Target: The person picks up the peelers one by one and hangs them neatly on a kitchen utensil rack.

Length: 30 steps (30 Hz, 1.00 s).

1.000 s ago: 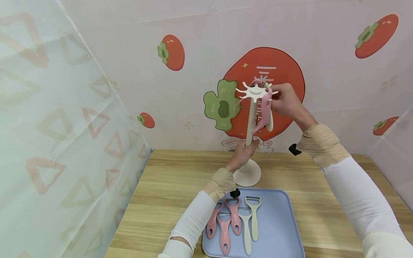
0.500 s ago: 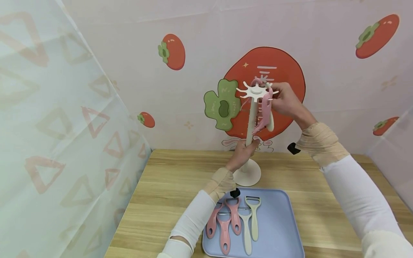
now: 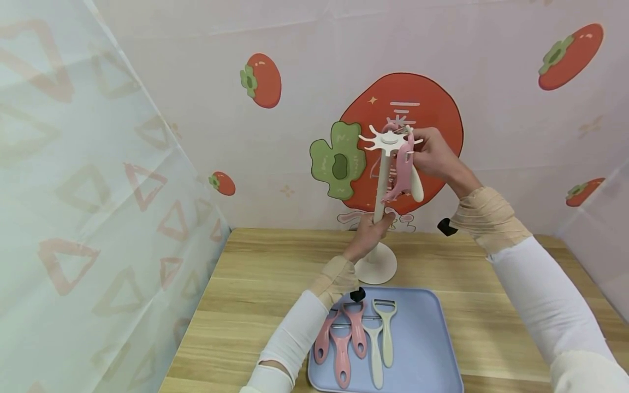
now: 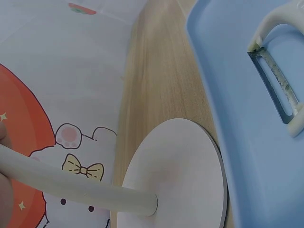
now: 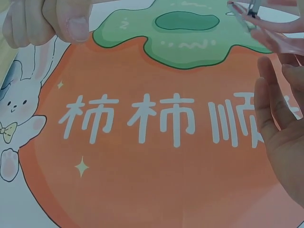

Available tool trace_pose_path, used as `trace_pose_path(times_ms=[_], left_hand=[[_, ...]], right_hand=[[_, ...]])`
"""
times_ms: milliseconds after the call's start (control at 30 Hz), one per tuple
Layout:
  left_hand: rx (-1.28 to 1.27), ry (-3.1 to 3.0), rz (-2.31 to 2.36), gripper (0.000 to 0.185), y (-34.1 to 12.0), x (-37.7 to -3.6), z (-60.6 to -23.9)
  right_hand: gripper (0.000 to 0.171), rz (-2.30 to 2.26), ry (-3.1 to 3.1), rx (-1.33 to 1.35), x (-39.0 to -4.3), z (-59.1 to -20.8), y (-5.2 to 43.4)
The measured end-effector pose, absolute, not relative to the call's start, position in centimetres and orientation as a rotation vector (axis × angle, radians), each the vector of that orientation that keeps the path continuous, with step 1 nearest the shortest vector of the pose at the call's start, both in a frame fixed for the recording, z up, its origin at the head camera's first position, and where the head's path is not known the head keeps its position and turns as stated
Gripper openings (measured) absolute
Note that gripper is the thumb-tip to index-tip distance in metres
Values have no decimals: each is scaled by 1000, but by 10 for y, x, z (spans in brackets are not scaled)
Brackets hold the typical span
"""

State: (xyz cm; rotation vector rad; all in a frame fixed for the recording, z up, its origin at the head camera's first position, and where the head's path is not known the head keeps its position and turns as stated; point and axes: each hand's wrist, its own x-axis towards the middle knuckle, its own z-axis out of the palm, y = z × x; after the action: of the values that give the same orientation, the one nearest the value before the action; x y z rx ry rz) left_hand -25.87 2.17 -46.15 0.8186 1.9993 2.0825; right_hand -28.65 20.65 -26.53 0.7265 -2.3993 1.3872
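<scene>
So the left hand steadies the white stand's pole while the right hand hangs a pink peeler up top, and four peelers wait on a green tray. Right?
Nearly. The tray is light blue, not green, as the head view shows. The left hand does grip the pole of the white stand, the right hand holds the pink peeler at the top, and four peelers lie on the tray.

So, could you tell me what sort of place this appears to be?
Probably a staged tabletop booth rather than a real kitchen: printed persimmon backdrop behind, sheer curtain at the side, and a small wooden table bearing a blue tray of peelers.
</scene>
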Motion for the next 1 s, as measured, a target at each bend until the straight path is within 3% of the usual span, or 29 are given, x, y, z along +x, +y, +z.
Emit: trace_pose_path(times_ms=[700,1000], left_hand=[[796,2075,2044,50,19,-256,-465],[818,2440,1679,17,3,-253,-460]], right_hand=[[26,1424,-2437,719,-286,-292,220],[29,1608,-2393,680,-281,-323,230]])
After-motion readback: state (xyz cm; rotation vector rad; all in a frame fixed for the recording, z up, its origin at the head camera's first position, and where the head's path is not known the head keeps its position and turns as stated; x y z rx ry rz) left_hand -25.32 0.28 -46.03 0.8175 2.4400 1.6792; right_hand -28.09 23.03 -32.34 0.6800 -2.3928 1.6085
